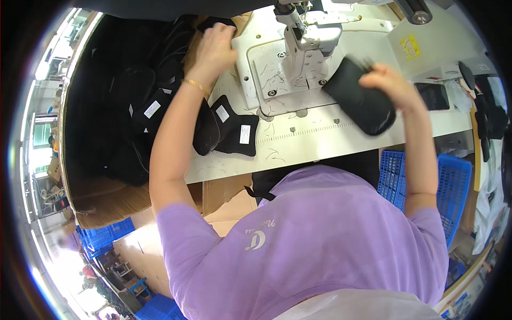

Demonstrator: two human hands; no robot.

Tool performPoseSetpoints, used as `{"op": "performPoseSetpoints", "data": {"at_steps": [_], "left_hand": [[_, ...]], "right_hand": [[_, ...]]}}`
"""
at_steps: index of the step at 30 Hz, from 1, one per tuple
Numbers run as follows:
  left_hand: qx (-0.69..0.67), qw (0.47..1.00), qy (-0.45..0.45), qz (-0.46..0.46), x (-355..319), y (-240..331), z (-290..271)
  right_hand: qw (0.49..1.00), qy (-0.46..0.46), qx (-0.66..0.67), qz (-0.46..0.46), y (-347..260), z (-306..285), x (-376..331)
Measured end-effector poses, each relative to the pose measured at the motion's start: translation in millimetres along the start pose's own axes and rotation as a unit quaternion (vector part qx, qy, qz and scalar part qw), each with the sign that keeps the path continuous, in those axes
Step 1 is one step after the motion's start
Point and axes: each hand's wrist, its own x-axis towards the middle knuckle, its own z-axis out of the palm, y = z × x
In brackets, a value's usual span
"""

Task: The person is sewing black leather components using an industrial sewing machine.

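Observation:
My right hand (pixel 392 85), smeared by motion, grips a black rounded fabric piece (pixel 360 98) above the right part of the sewing table. That piece has one straight end and one curved end. At the far left of the table, my left hand (pixel 216 50) has bent fingers against another black piece (pixel 216 23); its fingertips are hidden. Beside my left forearm lie black fabric pieces (pixel 234 133) with white labels. A white sewing machine (pixel 312 50) stands between my hands, its needle area partly out of sight.
A large cardboard box (pixel 106 200) holding a heap of black pieces (pixel 133 101) stands on the left. Blue plastic crates (pixel 453 186) are under the table's right side. A dark flat device (pixel 432 96) lies at right. Loose thread bits are scattered over the white tabletop (pixel 298 141).

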Motion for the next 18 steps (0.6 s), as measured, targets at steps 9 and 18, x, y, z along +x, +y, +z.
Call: {"op": "performPoseSetpoints", "data": {"at_steps": [9,18], "left_hand": [[0.098,0.988,-0.099,-0.064,19.1,-43.3,48.0],[0.077,0.987,-0.097,-0.102,18.7,-68.3,63.1]], "right_hand": [[0.938,0.278,-0.095,-0.184,-24.2,22.0,31.9],[0.98,0.093,-0.041,-0.173,-21.1,94.8,9.5]]}}
